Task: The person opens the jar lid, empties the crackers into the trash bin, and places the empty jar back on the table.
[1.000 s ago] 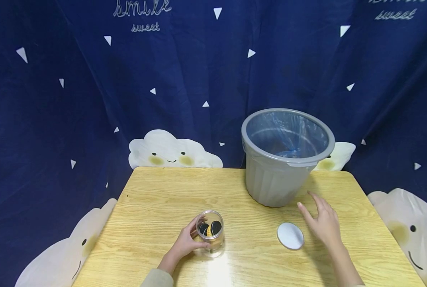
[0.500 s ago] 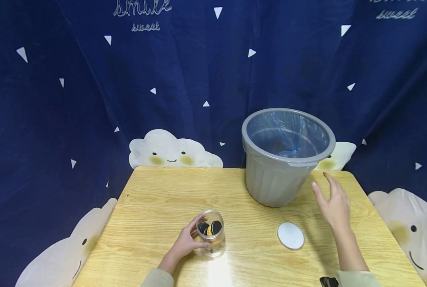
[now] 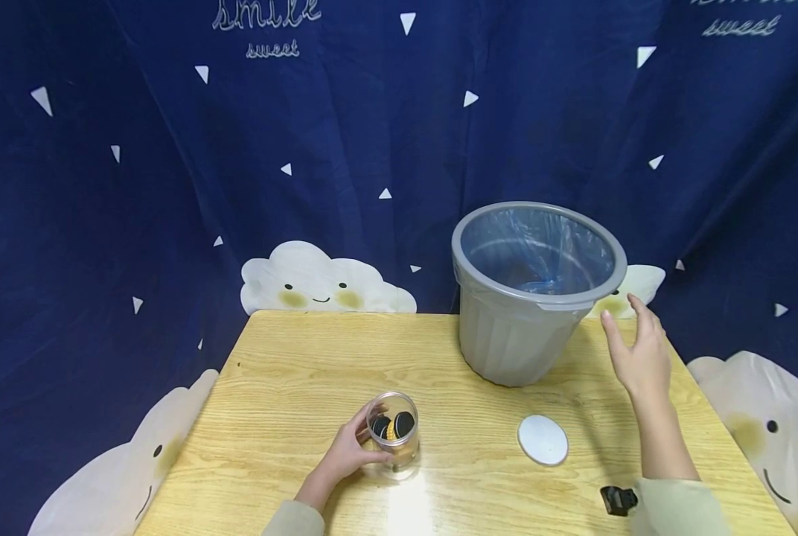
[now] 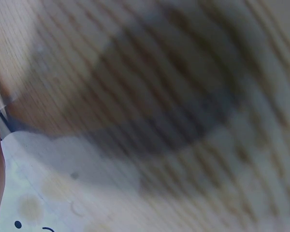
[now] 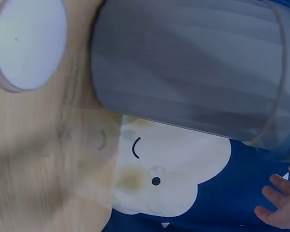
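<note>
My left hand [image 3: 347,452] grips a clear plastic jar [image 3: 406,450] from its left side, thumb in front and fingers behind. Inside the jar lie several dark sandwich cookies [image 3: 403,424], a yellowish filling showing between them. To the jar's right a round white lid [image 3: 543,440] lies flat on the table. Beside the grey trash bin [image 3: 514,339], on its right, my right hand [image 3: 643,361] is raised with nothing in it, fingers spread. The right wrist view has the bin's ribbed wall [image 5: 183,63], the lid [image 5: 31,43] and my fingertips at the lower right edge.
A blue plastic bag [image 3: 540,257] lines the bin, which stands near the wooden table's [image 3: 305,357] back right. Behind the table hangs a dark blue curtain [image 3: 345,134] with white clouds. A small black device [image 3: 617,500] sits at my right cuff.
My right hand has moved up and to the right, away from above the lid to the right side of the bin. The left hand and the jar have stayed in place.
</note>
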### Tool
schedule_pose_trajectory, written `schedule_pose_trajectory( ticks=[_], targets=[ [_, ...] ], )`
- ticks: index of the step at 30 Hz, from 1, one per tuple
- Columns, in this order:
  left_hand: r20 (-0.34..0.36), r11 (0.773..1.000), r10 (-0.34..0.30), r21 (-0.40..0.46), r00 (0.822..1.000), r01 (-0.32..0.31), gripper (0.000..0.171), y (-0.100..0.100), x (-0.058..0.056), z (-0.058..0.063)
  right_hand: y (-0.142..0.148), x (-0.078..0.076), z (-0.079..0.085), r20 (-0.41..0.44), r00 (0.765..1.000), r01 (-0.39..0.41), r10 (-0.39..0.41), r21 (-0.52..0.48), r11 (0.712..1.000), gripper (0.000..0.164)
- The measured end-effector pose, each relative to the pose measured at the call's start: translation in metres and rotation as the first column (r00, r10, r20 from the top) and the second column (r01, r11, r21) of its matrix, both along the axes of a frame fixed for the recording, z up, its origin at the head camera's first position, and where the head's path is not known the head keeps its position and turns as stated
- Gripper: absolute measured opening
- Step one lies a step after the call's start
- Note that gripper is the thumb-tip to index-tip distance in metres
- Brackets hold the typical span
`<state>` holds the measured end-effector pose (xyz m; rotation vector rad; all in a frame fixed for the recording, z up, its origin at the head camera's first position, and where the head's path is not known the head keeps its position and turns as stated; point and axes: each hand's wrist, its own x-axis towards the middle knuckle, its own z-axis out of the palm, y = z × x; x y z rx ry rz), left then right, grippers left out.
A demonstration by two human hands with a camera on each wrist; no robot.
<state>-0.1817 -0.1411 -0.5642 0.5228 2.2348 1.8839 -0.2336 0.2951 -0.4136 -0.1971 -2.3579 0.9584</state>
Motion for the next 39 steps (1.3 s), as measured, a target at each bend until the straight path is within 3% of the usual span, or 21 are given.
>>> schedule_pose_trajectory(
  ticks=[11, 24, 32, 39],
  targets=[
    [0.009, 1.000, -0.003, -0.005, 1.000, 0.003, 0.093, 0.000, -0.001, -0.001, 0.009, -0.014, 0.022, 0.017, 0.999, 0.037, -0.037, 0.000, 0.999, 0.059],
    [-0.002, 1.000, -0.006, -0.002, 1.000, 0.006, 0.093, 0.000, 0.000, 0.000, 0.016, -0.032, 0.049, 0.059, 0.998, 0.022, -0.025, 0.049, 0.999, 0.063],
    [-0.002, 1.000, 0.013, 0.000, 1.000, -0.013, 0.094, -0.003, -0.008, -0.024, 0.020, -0.044, 0.061, 0.116, 0.993, 0.005, -0.018, 0.117, 0.993, 0.070],
    [-0.003, 1.000, 0.013, 0.003, 1.000, -0.013, 0.095, -0.003, -0.009, -0.027, 0.023, -0.052, 0.071, 0.168, 0.986, -0.027, -0.003, 0.175, 0.984, 0.075]
  ],
)
